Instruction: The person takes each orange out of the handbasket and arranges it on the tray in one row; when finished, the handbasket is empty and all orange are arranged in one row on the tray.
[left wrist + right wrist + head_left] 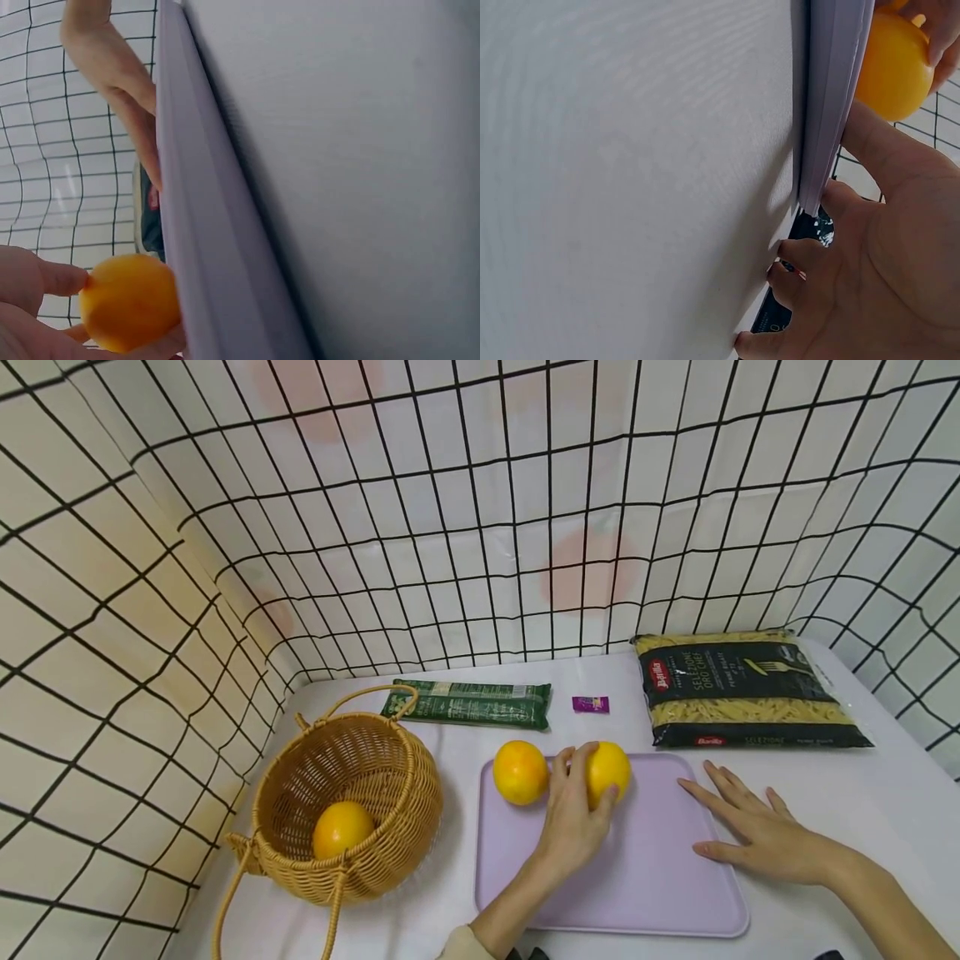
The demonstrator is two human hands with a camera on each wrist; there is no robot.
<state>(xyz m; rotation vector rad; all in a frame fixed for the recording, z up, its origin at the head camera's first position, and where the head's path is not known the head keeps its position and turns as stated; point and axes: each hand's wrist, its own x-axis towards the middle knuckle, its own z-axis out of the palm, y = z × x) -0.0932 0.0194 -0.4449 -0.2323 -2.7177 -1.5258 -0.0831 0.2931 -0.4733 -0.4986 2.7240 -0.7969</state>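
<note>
My left hand (pixel 573 818) grips an orange (pixel 610 772) near the back of a lilac tray (pixel 637 877), fingers on its left side and thumb at the front. In the left wrist view the thumb presses on the same orange (pixel 129 301). A second orange (pixel 521 772) sits at the tray's back left corner, just left of that hand. My right hand (pixel 772 839) lies with fingers spread at the tray's right edge, thumb and forefinger over the rim. In the right wrist view this hand (pixel 885 247) holds nothing.
A wicker basket (pixel 420 810) with one orange (pixel 342 829) inside stands left of the tray, its handles folded outward. Behind lie a green packet (pixel 472 703), a small purple wrapped sweet (pixel 590 704) and a bag of penne pasta (pixel 750 689). Black wire mesh (pixel 480 518) surrounds the table.
</note>
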